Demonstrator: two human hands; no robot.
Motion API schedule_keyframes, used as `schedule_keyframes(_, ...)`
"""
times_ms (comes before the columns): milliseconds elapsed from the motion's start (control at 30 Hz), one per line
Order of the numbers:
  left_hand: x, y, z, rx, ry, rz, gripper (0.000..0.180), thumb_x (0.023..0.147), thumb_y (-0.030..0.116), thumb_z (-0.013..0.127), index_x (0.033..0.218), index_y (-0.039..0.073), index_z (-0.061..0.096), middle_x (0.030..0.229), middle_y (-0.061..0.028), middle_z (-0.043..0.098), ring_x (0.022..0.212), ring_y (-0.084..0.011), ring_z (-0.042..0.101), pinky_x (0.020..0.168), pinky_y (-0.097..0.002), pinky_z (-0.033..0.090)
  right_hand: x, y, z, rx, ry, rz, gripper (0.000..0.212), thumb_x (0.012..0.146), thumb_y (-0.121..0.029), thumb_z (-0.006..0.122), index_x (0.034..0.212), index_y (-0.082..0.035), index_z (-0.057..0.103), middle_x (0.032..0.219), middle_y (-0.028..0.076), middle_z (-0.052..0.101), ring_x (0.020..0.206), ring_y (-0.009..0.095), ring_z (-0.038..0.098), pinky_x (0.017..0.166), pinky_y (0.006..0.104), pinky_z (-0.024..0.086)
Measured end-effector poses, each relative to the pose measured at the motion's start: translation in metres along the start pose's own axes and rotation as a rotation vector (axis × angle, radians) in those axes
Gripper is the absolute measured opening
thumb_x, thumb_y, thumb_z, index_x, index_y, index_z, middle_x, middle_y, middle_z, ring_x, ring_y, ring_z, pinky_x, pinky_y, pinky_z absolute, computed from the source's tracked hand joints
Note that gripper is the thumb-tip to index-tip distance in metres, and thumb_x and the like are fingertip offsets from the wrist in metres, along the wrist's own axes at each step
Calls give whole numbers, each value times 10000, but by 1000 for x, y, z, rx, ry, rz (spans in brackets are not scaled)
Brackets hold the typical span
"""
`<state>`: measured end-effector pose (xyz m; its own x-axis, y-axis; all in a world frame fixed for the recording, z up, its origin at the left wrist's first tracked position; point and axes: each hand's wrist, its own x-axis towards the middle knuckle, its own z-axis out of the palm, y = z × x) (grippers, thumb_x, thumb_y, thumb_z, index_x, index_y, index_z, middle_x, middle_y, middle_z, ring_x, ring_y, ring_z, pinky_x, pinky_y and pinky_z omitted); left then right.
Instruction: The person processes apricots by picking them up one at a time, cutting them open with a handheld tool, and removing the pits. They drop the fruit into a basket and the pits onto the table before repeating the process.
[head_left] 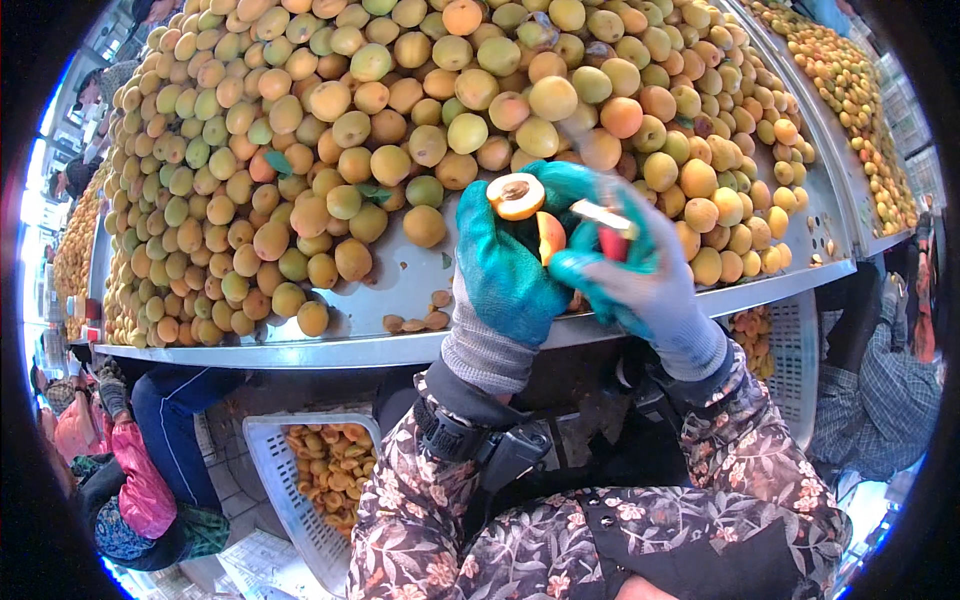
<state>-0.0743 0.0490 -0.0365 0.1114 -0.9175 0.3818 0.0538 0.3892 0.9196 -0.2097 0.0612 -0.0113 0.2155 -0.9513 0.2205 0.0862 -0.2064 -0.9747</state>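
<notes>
My left hand [510, 275], in a teal-coated grey glove, is closed on a halved apricot. One apricot half [516, 196] faces up with its brown pit still in it. The other apricot half [551, 238] sits beside it, between my two hands. My right hand [640, 270], gloved alike and smeared by motion, grips a small knife with a red handle [613, 243] and a short pale blade. Both hands are above the front edge of a metal table [400, 250], before a big heap of whole apricots [420, 145].
A few brown pits [430, 318] lie near the table's edge. Below, at left, a white crate [265, 440] holds apricot halves; another white crate [797, 350] stands at right. A second table of apricots [840, 80] runs along the right. Other people [160, 500] sit nearby on both sides.
</notes>
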Motion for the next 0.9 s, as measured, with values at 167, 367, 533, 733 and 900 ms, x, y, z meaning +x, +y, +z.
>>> schedule_keyframes(167, 8, 11, -15, -1059, -155, -693, 441, 1002, 375, 431, 1236, 2, 454, 990, -112, 599, 767, -179, 588, 654, -301, 526, 35, -40, -27, 487, 105, -402, 444, 977, -267, 465, 1296, 43, 460, 856, 108, 643, 617, 119, 522, 617, 337, 525)
schedule_keyframes(367, -15, 14, 3, -650, -334, -481, 496, 883, 135, 653, 1269, -51, 402, 929, -125, 634, 768, -192, 622, 691, -289, 523, 43, -37, -38, 545, -46, -525, 487, 997, -308, 475, 1358, 15, 419, 1091, 98, 621, 666, 104, 448, 918, 412, 467)
schedule_keyframes(533, -16, 12, 6, 283, -183, 97, 644, 806, 132, 723, 1287, -100, 363, 979, -169, 624, 863, -255, 642, 797, -359, 520, 30, -31, -37, 344, 76, -338, 349, 888, -140, 582, 1175, 56, 551, 1007, 147, 645, 795, 190, 635, 748, 297, 536)
schedule_keyframes(733, -7, 12, -2, 434, -158, 192, 644, 800, 129, 720, 1282, -108, 366, 981, -175, 619, 865, -258, 645, 783, -351, 527, -2, -41, -53, 205, 105, -5, 490, 726, -8, 737, 1176, 62, 556, 1115, 152, 647, 996, 220, 645, 874, 334, 534)
schedule_keyframes(900, -7, 10, -5, 471, -172, 222, 631, 792, 121, 717, 1277, -99, 378, 977, -175, 624, 863, -262, 649, 775, -352, 528, 1, -32, -49, 199, 151, 42, 517, 725, 12, 745, 1197, 63, 540, 1089, 165, 654, 992, 231, 650, 887, 341, 541)
